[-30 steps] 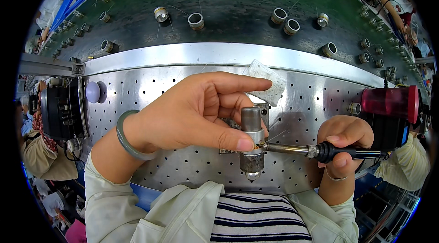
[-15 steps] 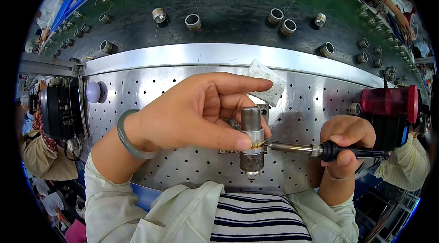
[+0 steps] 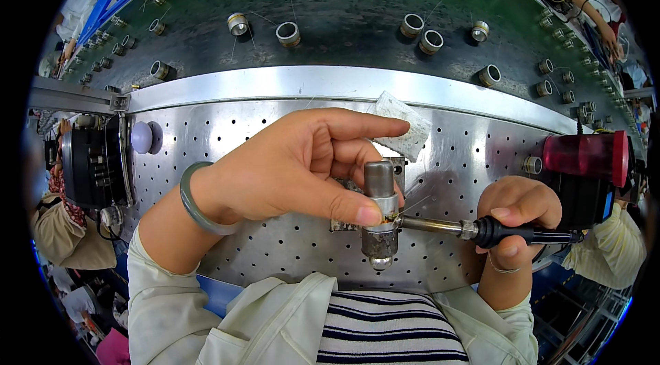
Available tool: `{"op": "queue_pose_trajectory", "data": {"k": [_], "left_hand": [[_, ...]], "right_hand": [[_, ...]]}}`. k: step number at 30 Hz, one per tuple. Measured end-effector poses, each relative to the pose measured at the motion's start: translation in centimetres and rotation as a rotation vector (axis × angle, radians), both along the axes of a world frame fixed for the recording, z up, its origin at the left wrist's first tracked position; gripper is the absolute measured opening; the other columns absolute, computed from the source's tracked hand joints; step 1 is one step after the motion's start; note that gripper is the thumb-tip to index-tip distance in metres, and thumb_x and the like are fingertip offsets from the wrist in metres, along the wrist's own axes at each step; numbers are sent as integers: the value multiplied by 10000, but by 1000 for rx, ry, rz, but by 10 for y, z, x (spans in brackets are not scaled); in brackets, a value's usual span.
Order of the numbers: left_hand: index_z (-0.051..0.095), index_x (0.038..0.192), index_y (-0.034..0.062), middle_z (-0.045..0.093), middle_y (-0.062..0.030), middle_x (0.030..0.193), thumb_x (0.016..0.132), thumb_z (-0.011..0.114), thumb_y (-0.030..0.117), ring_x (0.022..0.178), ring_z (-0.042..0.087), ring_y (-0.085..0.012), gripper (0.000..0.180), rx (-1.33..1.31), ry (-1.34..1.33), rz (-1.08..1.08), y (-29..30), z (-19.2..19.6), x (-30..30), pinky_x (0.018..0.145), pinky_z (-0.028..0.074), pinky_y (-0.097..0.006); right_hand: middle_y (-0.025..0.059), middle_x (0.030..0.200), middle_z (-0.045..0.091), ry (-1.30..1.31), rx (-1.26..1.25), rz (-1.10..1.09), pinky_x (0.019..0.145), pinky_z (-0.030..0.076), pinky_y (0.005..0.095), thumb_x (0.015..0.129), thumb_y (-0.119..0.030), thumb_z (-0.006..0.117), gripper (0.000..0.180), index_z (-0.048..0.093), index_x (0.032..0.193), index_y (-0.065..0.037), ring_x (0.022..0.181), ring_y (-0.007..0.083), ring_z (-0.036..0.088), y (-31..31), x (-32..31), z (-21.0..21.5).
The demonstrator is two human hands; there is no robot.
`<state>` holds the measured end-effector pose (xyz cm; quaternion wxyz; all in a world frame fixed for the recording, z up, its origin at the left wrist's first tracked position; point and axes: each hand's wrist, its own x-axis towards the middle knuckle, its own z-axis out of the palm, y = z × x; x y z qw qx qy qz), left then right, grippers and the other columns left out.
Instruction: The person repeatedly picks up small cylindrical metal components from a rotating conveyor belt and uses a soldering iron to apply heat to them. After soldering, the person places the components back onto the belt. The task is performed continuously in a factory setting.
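Note:
My left hand (image 3: pixel 295 166) pinches a metal ring (image 3: pixel 386 208) between thumb and bent fingers, its index finger stretched out above. The ring sits around an upright steel post (image 3: pixel 379 179) with a rounded lower end. In my right hand (image 3: pixel 520 208) is a soldering iron (image 3: pixel 498 231), held level by its black grip. Its tip meets the right side of the ring, close to my left thumb. A thin wire sticks out from the ring to the upper right. Behind my left fingers a metal block (image 3: pixel 395 164) is partly hidden.
A perforated steel worktop (image 3: pixel 275 255) lies under my hands, with a greyish-white pad (image 3: pixel 405 128) beyond them. Behind a metal rail (image 3: pixel 309 80), a green belt (image 3: pixel 344 14) carries several metal rings. A red container (image 3: pixel 588 157) stands at the right, a purple knob (image 3: pixel 141 137) at the left.
The soldering iron's tip has shifted slightly and now presses closer against the ring, its handle tilting a little lower. Rings on the belt have drifted slightly left. My left hand stays nearly still.

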<state>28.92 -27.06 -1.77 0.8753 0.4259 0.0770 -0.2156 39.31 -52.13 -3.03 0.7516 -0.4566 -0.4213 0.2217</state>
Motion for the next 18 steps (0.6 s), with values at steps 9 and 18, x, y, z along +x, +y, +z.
{"op": "queue_pose_trajectory", "data": {"k": [9,18], "left_hand": [[320,1366,-74,630,-206,983,685,714,-85,844,637,-145,787,41,9,18,-5,7,0,679,533,-179],[325,1369,-65,625,-219,993,693,702,-89,851,636,-152,775,-3,-15,-5,-10,4,5,662,526,-169]], "right_hand": [[126,638,595,63,18,-33,413,409,256,720,-11,737,283,581,931,96,457,169,562,-1,-3,1],[118,627,586,44,-18,-45,409,425,252,738,-56,738,271,567,900,77,453,169,569,-9,2,2]]}}
